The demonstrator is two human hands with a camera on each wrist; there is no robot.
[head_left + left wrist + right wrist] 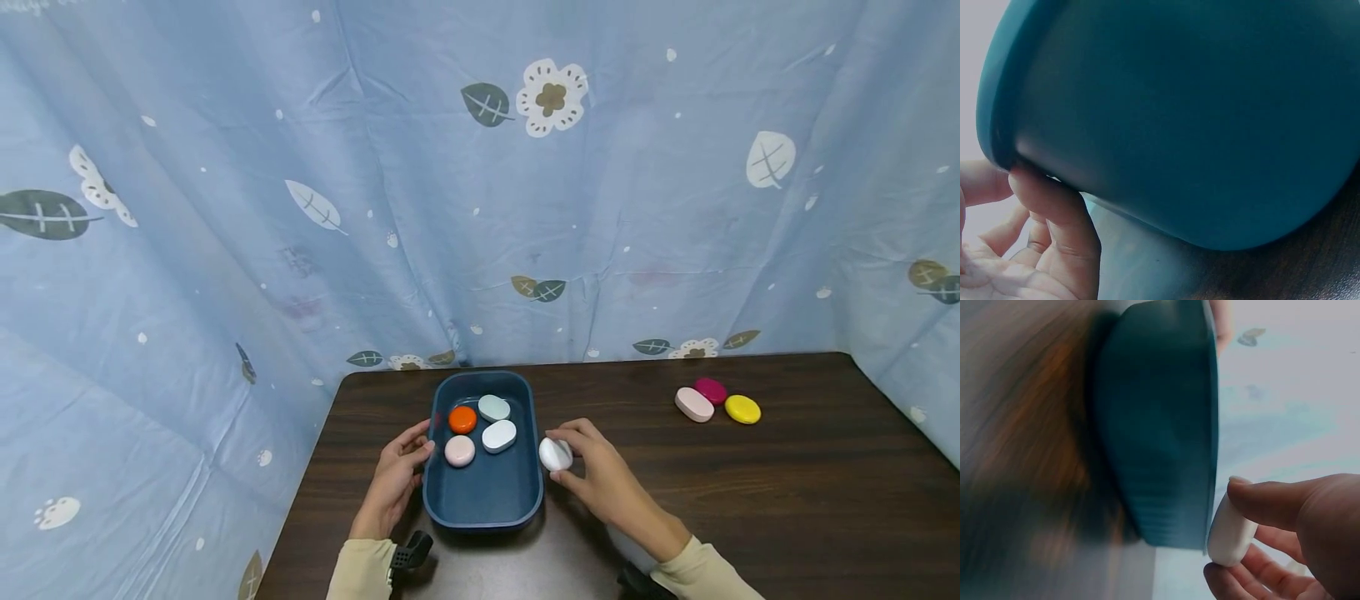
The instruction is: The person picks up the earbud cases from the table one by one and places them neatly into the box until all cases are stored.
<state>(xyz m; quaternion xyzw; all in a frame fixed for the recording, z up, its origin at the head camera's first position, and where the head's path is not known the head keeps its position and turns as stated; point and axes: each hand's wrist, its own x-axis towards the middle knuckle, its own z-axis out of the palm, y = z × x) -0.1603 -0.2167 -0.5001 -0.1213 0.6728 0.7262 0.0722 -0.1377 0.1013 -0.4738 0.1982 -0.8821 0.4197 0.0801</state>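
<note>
- The white pebble is pinched between thumb and fingers of the right hand, just outside the right wall of the tray and about level with its rim. The right wrist view shows the same grip: smooth, rounded, looks like hard plastic or glazed stone.
- Left hand is curled onto the tray's left wall, thumb on the rim, fingers against the outside. Looks like it's steadying the thing.
- My read: this is the carry-over step, one pebble heading into the tray. Next move would need a small lift over the rim, then letting go over a bare patch of the floor.
- The tray is a dark teal rounded rectangle, matte, with soft corners. Inside sit an orange round one, a pale green one, a light blue oval and a pink one, bunched at the far end.
- Well off to the right on the dark wood-grain table: a pale pink one, a magenta one, a yellow one, huddled together.
- A blue leaf-and-flower cloth hangs behind.
</note>
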